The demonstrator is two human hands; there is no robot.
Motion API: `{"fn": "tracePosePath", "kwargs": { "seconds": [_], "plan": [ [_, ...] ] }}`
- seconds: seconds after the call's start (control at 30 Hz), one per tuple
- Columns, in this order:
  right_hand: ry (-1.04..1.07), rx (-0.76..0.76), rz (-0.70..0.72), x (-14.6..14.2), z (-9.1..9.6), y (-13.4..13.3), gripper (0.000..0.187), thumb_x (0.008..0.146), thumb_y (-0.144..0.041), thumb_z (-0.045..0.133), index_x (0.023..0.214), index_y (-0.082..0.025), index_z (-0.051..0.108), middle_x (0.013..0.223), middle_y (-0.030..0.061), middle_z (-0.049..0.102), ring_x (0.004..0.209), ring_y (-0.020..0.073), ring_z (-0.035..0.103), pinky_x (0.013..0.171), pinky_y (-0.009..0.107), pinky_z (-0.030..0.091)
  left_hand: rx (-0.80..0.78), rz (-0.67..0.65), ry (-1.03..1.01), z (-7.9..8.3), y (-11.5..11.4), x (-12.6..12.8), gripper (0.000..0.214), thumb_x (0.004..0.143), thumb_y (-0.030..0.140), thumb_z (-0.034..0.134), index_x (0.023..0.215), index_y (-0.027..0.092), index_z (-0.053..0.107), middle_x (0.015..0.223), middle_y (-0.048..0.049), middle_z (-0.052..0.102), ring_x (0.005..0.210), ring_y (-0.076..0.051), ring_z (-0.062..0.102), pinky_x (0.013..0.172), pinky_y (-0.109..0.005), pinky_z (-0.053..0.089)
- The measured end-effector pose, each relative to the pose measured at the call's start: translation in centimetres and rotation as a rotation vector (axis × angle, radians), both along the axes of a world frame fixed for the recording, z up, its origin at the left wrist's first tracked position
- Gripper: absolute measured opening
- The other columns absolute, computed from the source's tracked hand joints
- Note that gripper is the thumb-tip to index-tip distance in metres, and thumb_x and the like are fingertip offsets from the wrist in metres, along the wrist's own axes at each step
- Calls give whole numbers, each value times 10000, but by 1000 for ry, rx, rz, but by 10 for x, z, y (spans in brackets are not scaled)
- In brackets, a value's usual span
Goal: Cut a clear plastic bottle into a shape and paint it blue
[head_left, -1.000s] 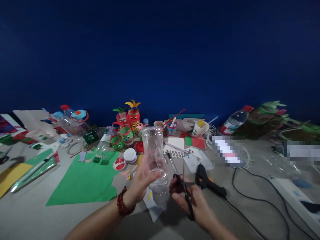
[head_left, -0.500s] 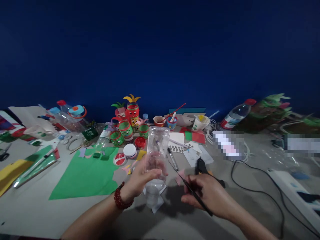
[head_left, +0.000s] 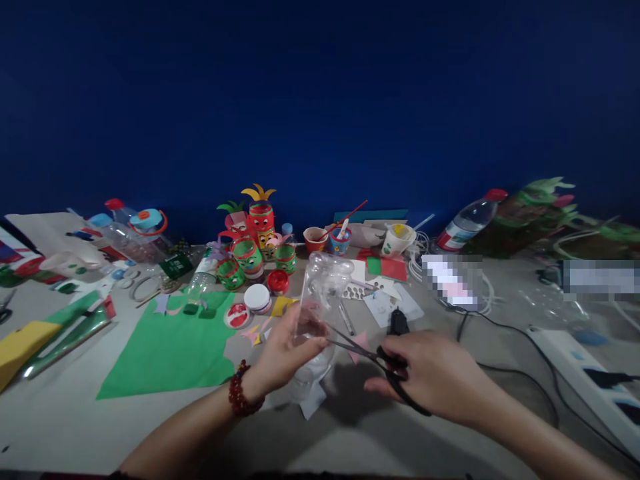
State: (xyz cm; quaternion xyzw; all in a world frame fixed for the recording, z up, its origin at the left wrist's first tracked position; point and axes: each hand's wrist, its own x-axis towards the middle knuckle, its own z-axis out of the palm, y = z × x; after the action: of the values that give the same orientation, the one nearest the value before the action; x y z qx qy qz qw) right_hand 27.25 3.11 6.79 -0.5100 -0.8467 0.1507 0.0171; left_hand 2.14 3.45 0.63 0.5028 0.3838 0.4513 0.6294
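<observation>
My left hand [head_left: 293,347] is wrapped round a clear plastic bottle [head_left: 323,287], which I hold up with its base tilted away. A pair of black-handled scissors [head_left: 361,349] is in my right hand [head_left: 425,373], fingers in the handle loops. The blades are parted, and their tips reach the side of the bottle near my left thumb. Whether they have cut into the plastic I cannot tell. Under the bottle lies a scrap of white paper [head_left: 313,399]. Behind my right hand sits a black glue gun [head_left: 399,323], partly hidden.
Green paper [head_left: 165,347] lies left, with paint jars [head_left: 257,299] beside it. Painted bottle figures [head_left: 247,252] and paper cups [head_left: 397,240] line the back. A marker [head_left: 347,319] lies past the bottle. A power strip [head_left: 585,373] and black cables are at right.
The scissors have opened and moved left to the bottle. My left hand has turned the bottle so its top leans right. The view has shifted slightly.
</observation>
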Motion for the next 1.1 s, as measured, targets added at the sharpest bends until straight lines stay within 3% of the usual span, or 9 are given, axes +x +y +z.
{"fn": "tracePosePath", "kwargs": {
  "seconds": [0.4, 0.63, 0.8, 0.93, 1.1],
  "plan": [
    [-119, 11, -1, 2, 13, 3, 434, 774, -651, 667, 699, -225, 696, 658, 60, 718, 615, 212, 649, 519, 289, 280, 142, 42, 238, -1, -2, -1, 496, 828, 308, 698, 1256, 200, 472, 1021, -76, 652, 939, -229, 666, 802, -368, 558],
    [-182, 37, 49, 5, 16, 9, 443, 776, -662, 650, 712, -230, 722, 642, 70, 717, 629, 236, 661, 538, 297, 258, 301, 32, 485, -2, -1, -1, 558, 810, 202, 678, 1315, 215, 442, 1020, -53, 653, 914, -197, 660, 783, -334, 576],
    [-64, -89, 96, -2, 11, 15, 407, 784, -655, 655, 861, -264, 741, 731, 33, 748, 694, 231, 679, 557, 282, 273, 262, -34, 502, 2, 0, -1, 600, 790, 230, 709, 1322, 224, 432, 1012, -43, 657, 907, -201, 661, 774, -325, 569],
    [1, -134, 139, -4, 5, 19, 462, 770, -682, 653, 827, -229, 723, 722, 32, 733, 662, 202, 649, 548, 266, 267, 225, -73, 515, 5, 1, -5, 596, 780, 285, 733, 1307, 225, 461, 1010, -44, 649, 901, -211, 645, 753, -324, 550],
    [57, -235, 169, -6, 3, 25, 511, 744, -718, 649, 687, -211, 677, 580, -7, 622, 507, 123, 480, 494, 252, 212, 137, -218, 512, 17, 1, -2, 569, 796, 403, 731, 1272, 209, 489, 1020, -55, 660, 919, -231, 631, 758, -339, 522]
  ]
}}
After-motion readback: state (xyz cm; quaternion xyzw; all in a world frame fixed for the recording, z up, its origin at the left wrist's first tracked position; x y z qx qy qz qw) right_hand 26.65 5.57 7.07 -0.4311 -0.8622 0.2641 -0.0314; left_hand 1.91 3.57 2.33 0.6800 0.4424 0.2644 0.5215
